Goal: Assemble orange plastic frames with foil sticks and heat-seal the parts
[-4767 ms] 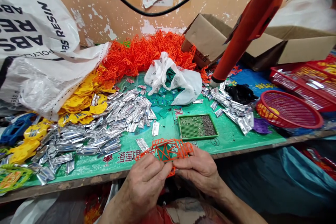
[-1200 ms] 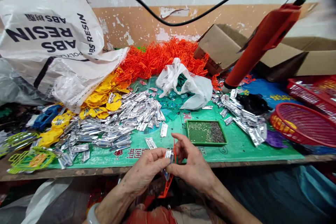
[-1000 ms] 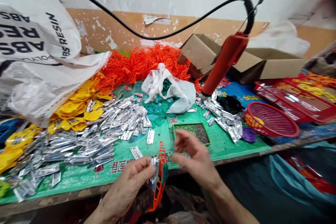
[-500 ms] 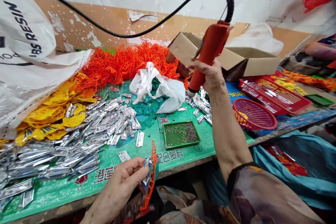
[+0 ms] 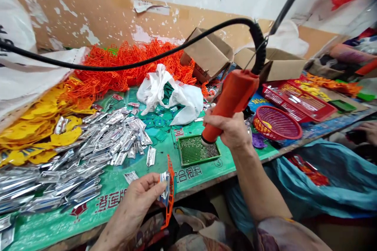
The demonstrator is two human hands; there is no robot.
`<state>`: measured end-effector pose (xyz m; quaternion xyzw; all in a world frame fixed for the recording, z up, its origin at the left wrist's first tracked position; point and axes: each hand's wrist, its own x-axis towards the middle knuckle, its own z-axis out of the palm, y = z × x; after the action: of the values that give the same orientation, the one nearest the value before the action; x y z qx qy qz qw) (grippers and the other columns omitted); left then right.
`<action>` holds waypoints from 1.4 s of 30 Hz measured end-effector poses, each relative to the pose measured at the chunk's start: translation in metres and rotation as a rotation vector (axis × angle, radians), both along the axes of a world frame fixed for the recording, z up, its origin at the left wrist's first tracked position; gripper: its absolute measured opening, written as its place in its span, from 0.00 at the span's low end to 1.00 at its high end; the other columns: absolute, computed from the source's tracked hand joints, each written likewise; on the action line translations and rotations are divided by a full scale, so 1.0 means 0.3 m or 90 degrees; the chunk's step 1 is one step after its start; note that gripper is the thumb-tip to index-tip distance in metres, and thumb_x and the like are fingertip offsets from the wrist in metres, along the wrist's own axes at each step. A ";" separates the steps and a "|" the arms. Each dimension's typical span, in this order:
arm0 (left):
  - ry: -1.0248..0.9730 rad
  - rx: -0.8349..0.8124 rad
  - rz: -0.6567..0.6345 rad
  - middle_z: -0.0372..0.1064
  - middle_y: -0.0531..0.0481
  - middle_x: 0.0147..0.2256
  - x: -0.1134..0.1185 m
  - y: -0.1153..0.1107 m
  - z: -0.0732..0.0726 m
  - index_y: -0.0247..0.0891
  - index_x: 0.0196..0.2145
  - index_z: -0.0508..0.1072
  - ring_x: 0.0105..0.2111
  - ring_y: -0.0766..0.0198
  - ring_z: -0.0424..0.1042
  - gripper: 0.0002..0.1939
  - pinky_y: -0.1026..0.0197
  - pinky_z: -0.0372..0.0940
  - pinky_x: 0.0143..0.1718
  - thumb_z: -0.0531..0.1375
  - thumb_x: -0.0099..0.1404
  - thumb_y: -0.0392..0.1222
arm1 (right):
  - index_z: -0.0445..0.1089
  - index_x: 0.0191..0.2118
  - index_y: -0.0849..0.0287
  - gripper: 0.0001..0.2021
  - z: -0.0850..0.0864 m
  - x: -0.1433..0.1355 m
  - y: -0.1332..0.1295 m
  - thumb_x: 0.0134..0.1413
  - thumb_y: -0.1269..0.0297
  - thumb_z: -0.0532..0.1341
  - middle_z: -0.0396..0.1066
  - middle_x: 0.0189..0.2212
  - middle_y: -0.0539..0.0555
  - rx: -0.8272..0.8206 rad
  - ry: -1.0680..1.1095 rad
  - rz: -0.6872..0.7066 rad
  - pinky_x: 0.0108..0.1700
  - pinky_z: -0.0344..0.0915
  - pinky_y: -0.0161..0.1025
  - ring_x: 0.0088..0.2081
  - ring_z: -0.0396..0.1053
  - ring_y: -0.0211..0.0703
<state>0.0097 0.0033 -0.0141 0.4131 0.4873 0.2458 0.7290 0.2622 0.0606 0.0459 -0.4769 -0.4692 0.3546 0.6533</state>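
My left hand (image 5: pixel 137 198) pinches a shiny metal plate (image 5: pixel 164 187) together with an orange plastic strip (image 5: pixel 170 202), in front of the table edge. A bit of green shows behind the strip. My right hand (image 5: pixel 235 131) is wrapped round a red electric screwdriver (image 5: pixel 234 92) that hangs from a black cable and a cord. Its tip points down over a small green tray (image 5: pixel 202 159) with small dark screws (image 5: pixel 211 151) at its right end. Two loose metal plates (image 5: pixel 151 155) lie between the tray and my left hand.
Metal plates (image 5: pixel 88 157) and yellow pieces (image 5: pixel 38 125) are heaped at left. Orange strips (image 5: pixel 108 70) pile up behind a white plastic bag (image 5: pixel 188 100). Cardboard boxes (image 5: pixel 203 49), a red round basket (image 5: pixel 278 133) and a blue bag (image 5: pixel 338 188) are right. Another person's hand (image 5: pixel 369 130) shows far right.
My right hand has brought the screwdriver down and slightly left, from above the table to over the green tray. My left hand keeps its hold. The view has shifted slightly.
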 end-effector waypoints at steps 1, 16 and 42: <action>-0.002 0.004 0.003 0.69 0.53 0.24 0.003 0.001 -0.003 0.36 0.26 0.75 0.24 0.67 0.63 0.16 0.66 0.62 0.26 0.68 0.55 0.53 | 0.71 0.34 0.59 0.13 -0.013 0.001 -0.014 0.39 0.65 0.70 0.68 0.27 0.49 -0.003 -0.008 -0.014 0.34 0.67 0.43 0.28 0.65 0.41; 0.058 0.054 0.012 0.67 0.56 0.21 0.016 0.009 -0.022 0.35 0.27 0.75 0.17 0.74 0.59 0.16 0.70 0.54 0.20 0.67 0.56 0.53 | 0.72 0.28 0.59 0.08 -0.105 0.008 -0.039 0.41 0.65 0.70 0.70 0.27 0.51 0.029 -0.016 -0.104 0.40 0.69 0.46 0.30 0.68 0.43; 0.197 0.146 -0.055 0.55 0.59 0.20 0.053 0.034 -0.014 0.36 0.33 0.73 0.20 0.70 0.48 0.16 0.65 0.44 0.21 0.57 0.60 0.53 | 0.71 0.25 0.60 0.09 -0.085 -0.011 -0.048 0.36 0.70 0.72 0.70 0.23 0.48 0.062 0.055 -0.104 0.31 0.65 0.41 0.24 0.66 0.40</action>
<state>0.0256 0.0135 -0.0184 0.5467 0.5444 0.2020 0.6033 0.2590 0.0461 0.0204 -0.4658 -0.4169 0.2972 0.7218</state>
